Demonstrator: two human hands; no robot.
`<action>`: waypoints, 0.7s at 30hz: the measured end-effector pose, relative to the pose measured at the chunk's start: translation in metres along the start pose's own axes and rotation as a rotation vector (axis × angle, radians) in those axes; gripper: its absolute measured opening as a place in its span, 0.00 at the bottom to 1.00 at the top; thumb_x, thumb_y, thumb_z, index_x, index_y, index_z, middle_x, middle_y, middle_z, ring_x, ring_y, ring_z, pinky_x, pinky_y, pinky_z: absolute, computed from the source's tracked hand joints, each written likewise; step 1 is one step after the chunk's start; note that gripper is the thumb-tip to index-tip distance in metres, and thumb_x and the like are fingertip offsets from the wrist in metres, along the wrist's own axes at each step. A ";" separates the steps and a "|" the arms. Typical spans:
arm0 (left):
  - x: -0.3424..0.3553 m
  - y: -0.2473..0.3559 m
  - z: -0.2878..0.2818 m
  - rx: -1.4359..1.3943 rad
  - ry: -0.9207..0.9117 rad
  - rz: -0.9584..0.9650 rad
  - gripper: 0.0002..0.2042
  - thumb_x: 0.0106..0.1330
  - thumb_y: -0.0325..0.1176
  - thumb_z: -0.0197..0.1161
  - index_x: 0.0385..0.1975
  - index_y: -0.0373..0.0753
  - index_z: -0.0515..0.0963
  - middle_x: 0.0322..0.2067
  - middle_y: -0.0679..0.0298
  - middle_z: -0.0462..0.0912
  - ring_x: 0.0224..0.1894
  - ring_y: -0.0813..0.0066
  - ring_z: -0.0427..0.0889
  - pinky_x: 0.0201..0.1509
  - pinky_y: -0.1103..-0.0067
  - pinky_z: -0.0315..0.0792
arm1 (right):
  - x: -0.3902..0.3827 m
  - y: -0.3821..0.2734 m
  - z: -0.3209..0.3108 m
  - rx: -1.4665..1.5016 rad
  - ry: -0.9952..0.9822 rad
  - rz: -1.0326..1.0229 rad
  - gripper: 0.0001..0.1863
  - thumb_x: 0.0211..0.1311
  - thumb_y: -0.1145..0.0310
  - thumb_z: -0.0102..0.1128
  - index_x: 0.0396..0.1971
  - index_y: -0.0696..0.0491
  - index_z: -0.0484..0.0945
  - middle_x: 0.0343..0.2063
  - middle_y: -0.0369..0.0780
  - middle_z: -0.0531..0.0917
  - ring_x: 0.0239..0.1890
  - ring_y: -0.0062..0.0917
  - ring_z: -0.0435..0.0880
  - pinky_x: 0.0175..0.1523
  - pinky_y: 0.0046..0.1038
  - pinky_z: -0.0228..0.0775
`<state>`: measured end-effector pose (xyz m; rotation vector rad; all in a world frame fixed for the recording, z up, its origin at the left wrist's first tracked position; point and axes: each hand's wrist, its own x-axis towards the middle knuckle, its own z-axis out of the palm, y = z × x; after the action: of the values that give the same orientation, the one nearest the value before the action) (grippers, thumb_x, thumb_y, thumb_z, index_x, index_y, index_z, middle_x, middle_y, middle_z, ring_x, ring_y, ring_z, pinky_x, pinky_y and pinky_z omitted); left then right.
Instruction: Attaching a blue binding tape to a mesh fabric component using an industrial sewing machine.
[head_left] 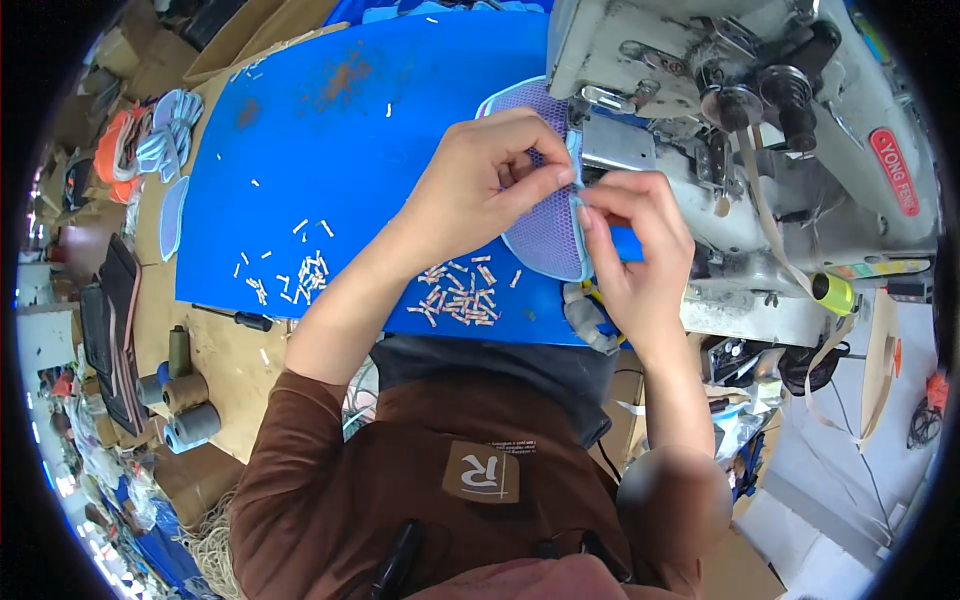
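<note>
A rounded purple mesh fabric piece (pixel 548 238) with light blue binding lies at the right edge of the blue tabletop, beside the sewing machine (pixel 640 150). My left hand (pixel 497 175) reaches over it, thumb and forefinger pinched on its bound right edge. Just below and to the right, my right hand (pixel 637 240) pinches the same edge, fingertips close to the left ones. The fingers hide whatever small thing may lie between them. Below my left forearm is a pile of small folded tags (pixel 460 300).
A second heap of small tags (pixel 312 275) lies on the left of the blue tabletop (pixel 300 170). Bundled light blue pieces (pixel 170 130) sit at the far left. Thread spools (pixel 188 400) and a black-handled tool (pixel 250 320) rest nearer me. Beige tape (pixel 765 210) hangs from the machine.
</note>
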<state>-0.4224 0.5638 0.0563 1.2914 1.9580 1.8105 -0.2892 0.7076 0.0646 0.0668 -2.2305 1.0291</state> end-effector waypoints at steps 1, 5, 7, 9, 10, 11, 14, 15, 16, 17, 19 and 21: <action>-0.001 0.002 0.004 0.002 -0.008 -0.004 0.04 0.62 0.25 0.69 0.34 0.36 0.81 0.26 0.67 0.79 0.23 0.83 0.75 0.25 0.83 0.68 | 0.000 -0.001 0.001 0.048 -0.005 0.041 0.10 0.58 0.82 0.66 0.40 0.59 0.81 0.37 0.42 0.80 0.33 0.24 0.85 0.36 0.23 0.78; -0.008 0.009 0.017 -0.048 0.161 -0.118 0.03 0.62 0.23 0.69 0.33 0.33 0.82 0.27 0.67 0.82 0.22 0.87 0.78 0.24 0.87 0.69 | -0.004 -0.004 0.011 0.318 0.096 0.377 0.08 0.63 0.80 0.65 0.41 0.61 0.80 0.36 0.39 0.82 0.35 0.17 0.83 0.37 0.20 0.77; -0.009 0.010 0.019 -0.032 0.205 -0.132 0.02 0.62 0.23 0.69 0.32 0.32 0.82 0.27 0.68 0.83 0.23 0.88 0.79 0.24 0.88 0.70 | -0.004 -0.004 0.011 0.382 0.069 0.473 0.08 0.66 0.77 0.64 0.44 0.60 0.80 0.35 0.35 0.82 0.33 0.14 0.81 0.36 0.18 0.75; -0.010 0.011 0.019 -0.038 0.218 -0.157 0.04 0.62 0.21 0.69 0.33 0.31 0.81 0.29 0.65 0.84 0.24 0.87 0.80 0.25 0.88 0.73 | -0.001 -0.003 0.008 0.409 -0.025 0.590 0.10 0.71 0.70 0.62 0.45 0.60 0.82 0.27 0.31 0.82 0.27 0.11 0.76 0.32 0.15 0.69; -0.010 0.012 0.020 -0.036 0.218 -0.162 0.04 0.62 0.21 0.69 0.33 0.31 0.81 0.29 0.65 0.84 0.24 0.87 0.80 0.25 0.88 0.73 | 0.001 -0.003 0.007 0.413 -0.027 0.595 0.10 0.71 0.70 0.62 0.45 0.60 0.82 0.27 0.31 0.82 0.27 0.11 0.76 0.32 0.15 0.69; -0.009 0.013 0.021 -0.102 0.243 -0.164 0.05 0.62 0.20 0.68 0.35 0.30 0.79 0.30 0.64 0.84 0.25 0.87 0.81 0.26 0.88 0.74 | 0.003 -0.002 0.007 0.414 -0.056 0.616 0.10 0.71 0.69 0.62 0.44 0.60 0.83 0.26 0.31 0.82 0.26 0.11 0.76 0.32 0.16 0.69; -0.010 0.013 0.026 -0.202 0.298 -0.179 0.09 0.62 0.18 0.67 0.39 0.30 0.75 0.30 0.63 0.83 0.27 0.85 0.82 0.28 0.87 0.76 | 0.006 -0.003 0.010 0.405 -0.076 0.626 0.11 0.71 0.67 0.63 0.40 0.60 0.85 0.24 0.30 0.81 0.24 0.11 0.75 0.30 0.16 0.69; -0.010 0.013 0.027 -0.239 0.323 -0.189 0.11 0.63 0.17 0.67 0.41 0.31 0.72 0.31 0.62 0.82 0.27 0.84 0.82 0.28 0.87 0.77 | 0.007 -0.005 0.012 0.420 -0.035 0.634 0.09 0.69 0.68 0.63 0.35 0.60 0.84 0.20 0.30 0.78 0.22 0.10 0.72 0.28 0.17 0.64; -0.011 0.013 0.028 -0.238 0.327 -0.192 0.11 0.63 0.17 0.67 0.41 0.31 0.72 0.31 0.62 0.82 0.27 0.84 0.82 0.28 0.87 0.77 | 0.008 -0.007 0.013 0.433 0.005 0.644 0.09 0.68 0.70 0.63 0.30 0.61 0.83 0.16 0.30 0.76 0.20 0.10 0.69 0.25 0.18 0.60; -0.011 0.013 0.030 -0.267 0.330 -0.198 0.12 0.63 0.17 0.67 0.41 0.31 0.72 0.31 0.62 0.82 0.27 0.83 0.82 0.28 0.87 0.77 | 0.008 -0.006 0.013 0.434 0.001 0.644 0.09 0.68 0.70 0.63 0.30 0.61 0.83 0.16 0.30 0.76 0.20 0.10 0.69 0.25 0.18 0.60; -0.012 0.013 0.029 -0.297 0.336 -0.205 0.12 0.63 0.17 0.66 0.42 0.31 0.71 0.31 0.62 0.81 0.27 0.83 0.82 0.28 0.86 0.76 | 0.008 -0.004 0.012 0.367 0.002 0.604 0.09 0.67 0.71 0.64 0.28 0.60 0.83 0.16 0.30 0.77 0.20 0.09 0.70 0.25 0.18 0.60; -0.012 0.014 0.024 -0.401 0.288 -0.298 0.13 0.63 0.18 0.66 0.43 0.31 0.71 0.31 0.62 0.80 0.25 0.83 0.81 0.27 0.86 0.76 | 0.011 -0.003 0.011 0.418 -0.012 0.636 0.09 0.66 0.72 0.64 0.27 0.60 0.83 0.16 0.30 0.77 0.20 0.09 0.70 0.25 0.17 0.60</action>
<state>-0.3932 0.5716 0.0576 0.6130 1.6705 2.1695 -0.3030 0.7008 0.0682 -0.4829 -2.0452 1.8230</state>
